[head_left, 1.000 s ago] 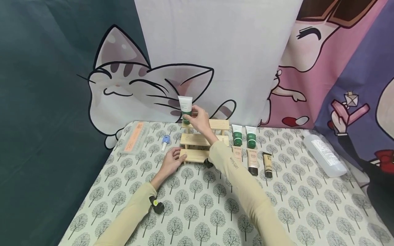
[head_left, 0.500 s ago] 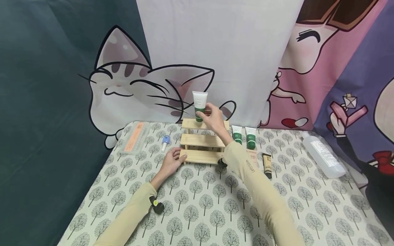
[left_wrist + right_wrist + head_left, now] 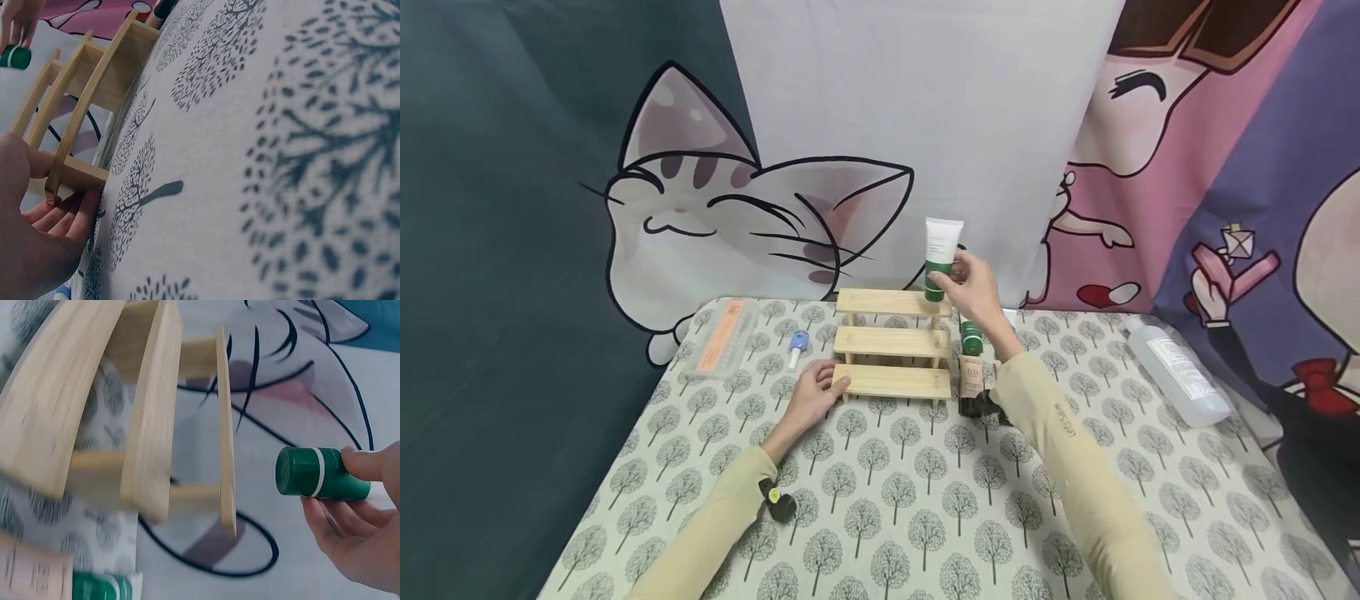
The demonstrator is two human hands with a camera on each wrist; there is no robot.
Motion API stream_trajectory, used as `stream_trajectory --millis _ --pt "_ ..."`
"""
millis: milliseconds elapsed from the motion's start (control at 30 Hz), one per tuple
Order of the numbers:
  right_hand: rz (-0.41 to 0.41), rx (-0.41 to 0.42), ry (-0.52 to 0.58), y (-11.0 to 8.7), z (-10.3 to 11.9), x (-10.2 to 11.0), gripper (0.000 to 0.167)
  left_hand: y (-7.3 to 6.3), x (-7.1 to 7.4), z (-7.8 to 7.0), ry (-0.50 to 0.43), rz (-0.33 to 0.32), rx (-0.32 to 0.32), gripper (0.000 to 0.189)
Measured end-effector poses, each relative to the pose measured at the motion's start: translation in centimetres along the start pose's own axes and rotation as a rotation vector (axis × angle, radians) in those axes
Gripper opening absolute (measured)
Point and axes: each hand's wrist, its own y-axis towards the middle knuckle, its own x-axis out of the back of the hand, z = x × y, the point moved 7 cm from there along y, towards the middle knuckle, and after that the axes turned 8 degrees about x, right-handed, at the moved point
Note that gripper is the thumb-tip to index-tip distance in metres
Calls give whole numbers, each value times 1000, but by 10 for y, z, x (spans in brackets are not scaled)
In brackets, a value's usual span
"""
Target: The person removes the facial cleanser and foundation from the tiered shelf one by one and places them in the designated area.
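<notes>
A white tube with a green lower end and green cap [image 3: 942, 250] is held upright in my right hand [image 3: 977, 292], thumb on one side and fingers on the other. In the right wrist view the cap [image 3: 297, 472] hangs apart from the top step of a three-step wooden stand [image 3: 150, 412]. My left hand [image 3: 812, 396] grips the left end of the stand's lowest step [image 3: 891, 381]. Seen from the left wrist, the thumb lies over that end and the fingers [image 3: 62, 222] are under it.
Right of the stand lie a green-and-white tube [image 3: 972, 337] and a pink BB tube [image 3: 971, 379], partly behind my right arm. A clear bottle [image 3: 1180, 375] lies far right. On the left are a blue-capped item [image 3: 798, 342] and a clear case with an orange strip [image 3: 722, 337].
My right hand has carried the tube rightward, from above the top step's left end to above its right end. The left hand keeps its grip on the stand.
</notes>
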Motion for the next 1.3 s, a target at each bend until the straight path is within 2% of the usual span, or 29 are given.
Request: stream_trajectory --millis 167,500,800,1067,1300 --pt "-20 -41 11 -10 -18 26 50 0 0 -2 10 -5 -11 52" --pt "-50 -93 -112 -37 -47 64 52 -3 3 -3 14 -2 13 52" --pt "-75 -147 -141 -56 -80 97 58 -1 -1 -3 -6 13 23 53" --pt "-54 -220 -176 -72 -118 110 63 -2 -3 -1 -18 16 36 53" --pt "-66 -278 -174 -75 -146 114 61 -1 -3 -1 -13 17 39 52"
